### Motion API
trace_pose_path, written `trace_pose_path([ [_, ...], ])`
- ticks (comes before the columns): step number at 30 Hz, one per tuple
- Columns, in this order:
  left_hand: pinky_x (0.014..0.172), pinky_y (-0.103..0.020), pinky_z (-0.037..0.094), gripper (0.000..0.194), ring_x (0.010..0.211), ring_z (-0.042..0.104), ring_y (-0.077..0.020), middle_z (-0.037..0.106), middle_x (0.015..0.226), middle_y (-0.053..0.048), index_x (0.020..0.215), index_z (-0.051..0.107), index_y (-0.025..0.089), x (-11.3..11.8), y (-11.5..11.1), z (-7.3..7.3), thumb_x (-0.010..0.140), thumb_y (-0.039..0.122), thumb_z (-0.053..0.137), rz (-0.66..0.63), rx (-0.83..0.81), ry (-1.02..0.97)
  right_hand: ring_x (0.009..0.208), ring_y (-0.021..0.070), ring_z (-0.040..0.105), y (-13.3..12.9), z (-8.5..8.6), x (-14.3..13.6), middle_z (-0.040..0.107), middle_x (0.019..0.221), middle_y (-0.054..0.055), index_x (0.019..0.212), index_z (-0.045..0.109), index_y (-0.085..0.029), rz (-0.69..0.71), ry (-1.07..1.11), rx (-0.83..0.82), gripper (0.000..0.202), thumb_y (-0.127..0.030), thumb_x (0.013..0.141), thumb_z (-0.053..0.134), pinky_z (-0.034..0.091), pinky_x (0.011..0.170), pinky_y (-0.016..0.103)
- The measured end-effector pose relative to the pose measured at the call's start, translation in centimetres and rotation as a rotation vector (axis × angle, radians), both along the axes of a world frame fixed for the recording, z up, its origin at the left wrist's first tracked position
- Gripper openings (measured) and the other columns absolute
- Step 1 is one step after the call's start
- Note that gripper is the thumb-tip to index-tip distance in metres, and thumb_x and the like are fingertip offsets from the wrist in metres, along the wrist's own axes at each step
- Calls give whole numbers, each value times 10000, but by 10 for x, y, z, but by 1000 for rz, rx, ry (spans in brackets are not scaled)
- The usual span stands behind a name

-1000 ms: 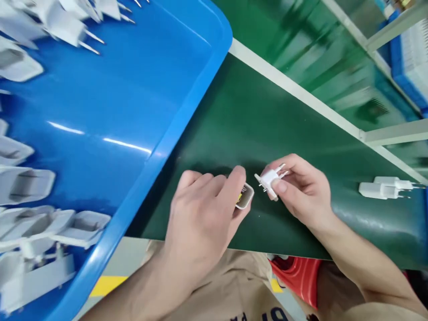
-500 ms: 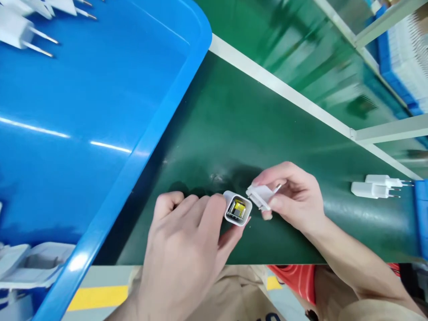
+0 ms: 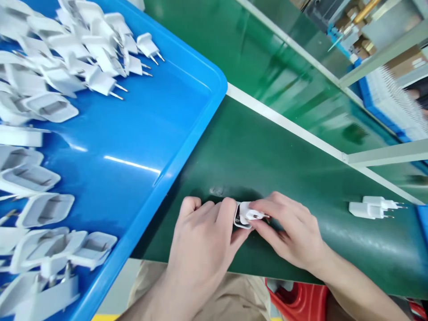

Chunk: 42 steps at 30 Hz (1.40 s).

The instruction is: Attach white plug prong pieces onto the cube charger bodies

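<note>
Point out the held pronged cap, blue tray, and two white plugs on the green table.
Held pronged cap [image 3: 250,214]: head view, on its white body.
Blue tray [image 3: 147,127]: head view, on its bare floor.
Two white plugs [image 3: 362,210]: head view, on the nearer one's body.

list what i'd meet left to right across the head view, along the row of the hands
Loose white pieces in the blue tray, left hand, white casing, white pronged piece, right hand, two white plugs, a blue thing cut off at the picture's edge.
</note>
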<state>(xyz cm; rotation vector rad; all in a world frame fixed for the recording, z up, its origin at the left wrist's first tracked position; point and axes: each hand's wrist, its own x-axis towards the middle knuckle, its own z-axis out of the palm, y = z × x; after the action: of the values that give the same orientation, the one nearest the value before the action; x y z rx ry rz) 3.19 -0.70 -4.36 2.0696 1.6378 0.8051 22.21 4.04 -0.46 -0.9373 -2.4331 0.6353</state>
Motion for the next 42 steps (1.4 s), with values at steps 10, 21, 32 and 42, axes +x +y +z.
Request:
trace_pose_path([
  [10,704,-362,268,219,588,486,-166,544,662,62,843,421,215,1,-2,-3,950,233,612,22,34,23,708,173,547,-11,-2,-9,672,897,50,1116,583,-196,-32,1,36,161,-97,992,611,451,642,323],
  [21,699,-365,263,187,574,489,-162,527,631,63,816,427,210,1,0,0,931,189,572,11,24,22,677,167,508,-14,3,-16,580,812,21,999,559,-216,-73,-93,24,87,-133,1017,579,391,607,310],
  [32,774,-369,334,389,565,551,-160,581,677,65,1207,503,182,-8,3,-8,1025,522,552,-24,68,34,724,162,569,-2,6,16,601,815,10,957,590,-210,-306,-185,-19,111,-254,1051,550,411,657,287],
  [42,764,-385,339,375,521,562,-165,564,634,67,1170,551,195,-23,17,-22,1065,538,440,-152,224,1,570,180,516,-46,66,169,583,691,-11,1173,621,-188,-1188,-211,195,489,-632,969,592,409,576,324],
])
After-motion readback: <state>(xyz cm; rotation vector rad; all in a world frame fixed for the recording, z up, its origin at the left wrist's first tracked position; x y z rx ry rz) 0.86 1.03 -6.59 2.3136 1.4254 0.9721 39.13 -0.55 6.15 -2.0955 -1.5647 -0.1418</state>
